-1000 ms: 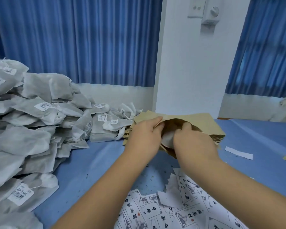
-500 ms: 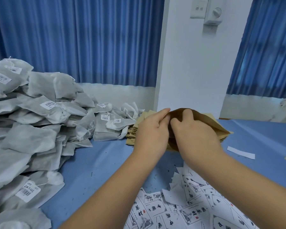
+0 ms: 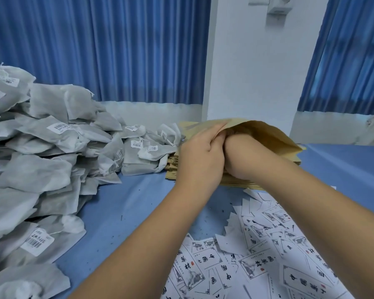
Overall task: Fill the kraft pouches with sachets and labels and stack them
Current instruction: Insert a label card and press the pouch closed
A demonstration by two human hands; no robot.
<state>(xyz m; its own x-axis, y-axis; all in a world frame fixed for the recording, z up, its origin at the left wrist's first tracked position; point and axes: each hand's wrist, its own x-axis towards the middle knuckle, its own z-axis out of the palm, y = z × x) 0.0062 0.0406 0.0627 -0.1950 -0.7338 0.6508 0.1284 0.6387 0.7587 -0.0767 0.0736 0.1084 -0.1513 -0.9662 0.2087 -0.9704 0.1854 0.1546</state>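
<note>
On top of the stack of kraft pouches [image 3: 171, 168], one kraft pouch [image 3: 270, 137] is held with its mouth gaping toward the person. The left hand [image 3: 200, 156] pinches the near lip of that mouth, with the fingers curled over the paper edge. The right hand [image 3: 242, 158] is pushed into the opening. Its fingers are hidden inside, so I cannot tell whether they grip anything or lie loose. Left of the stack sits the heap of grey sachets [image 3: 52, 152], the nearest ones touching it. In front of the stack, printed labels [image 3: 257, 260] are scattered on the blue counter [image 3: 127, 212]. This looks like the filling step (a sachet going in, most likely). Next, the right hand would need to come out without dragging the contents along. It would then take one label from the scatter and slip it in while the left holds the mouth open.
</note>
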